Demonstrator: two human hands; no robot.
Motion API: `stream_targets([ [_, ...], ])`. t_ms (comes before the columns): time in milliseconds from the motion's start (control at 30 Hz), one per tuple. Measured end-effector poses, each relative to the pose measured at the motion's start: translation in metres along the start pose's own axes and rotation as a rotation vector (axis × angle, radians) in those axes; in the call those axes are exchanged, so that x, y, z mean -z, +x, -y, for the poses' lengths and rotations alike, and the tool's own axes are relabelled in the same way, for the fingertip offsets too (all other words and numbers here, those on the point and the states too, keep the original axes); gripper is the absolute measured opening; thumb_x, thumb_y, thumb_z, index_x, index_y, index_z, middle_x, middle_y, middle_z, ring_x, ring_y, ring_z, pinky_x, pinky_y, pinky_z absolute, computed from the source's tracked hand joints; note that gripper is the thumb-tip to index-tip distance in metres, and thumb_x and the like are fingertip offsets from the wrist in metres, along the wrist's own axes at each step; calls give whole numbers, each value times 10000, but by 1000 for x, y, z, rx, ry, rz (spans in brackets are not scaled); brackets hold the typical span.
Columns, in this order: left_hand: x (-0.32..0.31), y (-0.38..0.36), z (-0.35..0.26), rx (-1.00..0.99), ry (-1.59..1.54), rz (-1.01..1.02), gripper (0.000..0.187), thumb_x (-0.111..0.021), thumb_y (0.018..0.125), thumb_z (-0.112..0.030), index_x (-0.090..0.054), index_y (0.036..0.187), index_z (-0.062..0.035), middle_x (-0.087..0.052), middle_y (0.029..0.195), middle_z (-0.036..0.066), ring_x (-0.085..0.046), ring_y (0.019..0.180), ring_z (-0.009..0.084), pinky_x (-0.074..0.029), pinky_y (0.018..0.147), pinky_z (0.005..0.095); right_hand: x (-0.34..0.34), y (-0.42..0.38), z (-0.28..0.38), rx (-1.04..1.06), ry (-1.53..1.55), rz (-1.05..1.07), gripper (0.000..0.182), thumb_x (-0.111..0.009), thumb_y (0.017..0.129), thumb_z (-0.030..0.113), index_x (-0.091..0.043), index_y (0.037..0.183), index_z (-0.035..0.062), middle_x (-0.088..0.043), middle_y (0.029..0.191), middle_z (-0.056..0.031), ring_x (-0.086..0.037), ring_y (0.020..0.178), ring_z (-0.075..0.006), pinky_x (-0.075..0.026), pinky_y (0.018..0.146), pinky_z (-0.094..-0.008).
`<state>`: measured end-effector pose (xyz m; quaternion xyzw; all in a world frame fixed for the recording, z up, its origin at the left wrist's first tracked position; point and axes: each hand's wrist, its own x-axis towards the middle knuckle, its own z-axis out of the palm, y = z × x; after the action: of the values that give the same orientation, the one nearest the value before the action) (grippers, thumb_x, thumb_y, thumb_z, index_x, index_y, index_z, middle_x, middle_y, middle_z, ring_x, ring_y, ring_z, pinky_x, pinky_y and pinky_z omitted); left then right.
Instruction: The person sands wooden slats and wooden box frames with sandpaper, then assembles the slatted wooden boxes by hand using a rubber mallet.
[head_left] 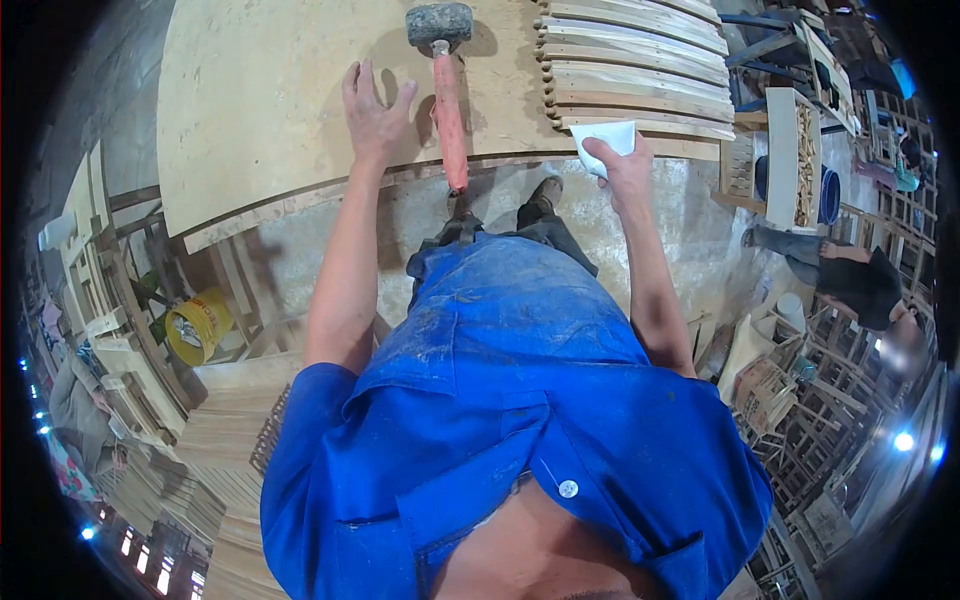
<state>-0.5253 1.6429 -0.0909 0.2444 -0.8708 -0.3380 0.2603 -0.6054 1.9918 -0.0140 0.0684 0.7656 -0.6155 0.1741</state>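
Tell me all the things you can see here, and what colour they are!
Mallet: one, grey head and red handle, lying on the board between the hands.
Board: one, pale wood, large worktop.
Curved wooden slats: a stack, pale wood, on the board's right part.
White piece: one, white, held at the board's edge; what it is cannot be told.
Bucket: one, yellow, on the floor at left.
Other person: one, dark top, bending at right.
Blue shirt: one, dusty, worn by the person.
Left hand: open, flat on the board.
Right hand: gripping the white piece.
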Motion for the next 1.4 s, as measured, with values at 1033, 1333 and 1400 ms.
stream_targets([
  [1033, -12, 4, -3, -11, 209, 44, 797, -825, 770, -340, -496, 1403, 16, -368, 1499, 246, -373, 1388, 399, -362, 1134, 476, 221, 104, -28, 153, 5, -349, 327, -800, 722, 45, -697, 1021, -34, -737, 932, -97, -682, 791, -169, -536, 723, -311],
  [1333, -13, 4, -4, -9, 200, 43, 793, -826, 778, -354, -502, 1403, 10, -367, 1493, 258, -386, 1375, 396, -383, 1116, 479, 258, 114, -8, 36, -133, -515, 334, -812, 723, 60, -699, 1027, -18, -731, 894, -80, -669, 759, -159, -532, 704, -311],
  [1400, -10, 3, -3, -6, 233, 32, 792, -826, 778, -360, -506, 1400, 12, -366, 1492, 261, -389, 1374, 396, -379, 1119, 480, 223, 96, 12, 2, -146, -437, 382, -823, 717, 83, -694, 1066, -5, -730, 918, -86, -673, 772, -152, -538, 707, -312],
])
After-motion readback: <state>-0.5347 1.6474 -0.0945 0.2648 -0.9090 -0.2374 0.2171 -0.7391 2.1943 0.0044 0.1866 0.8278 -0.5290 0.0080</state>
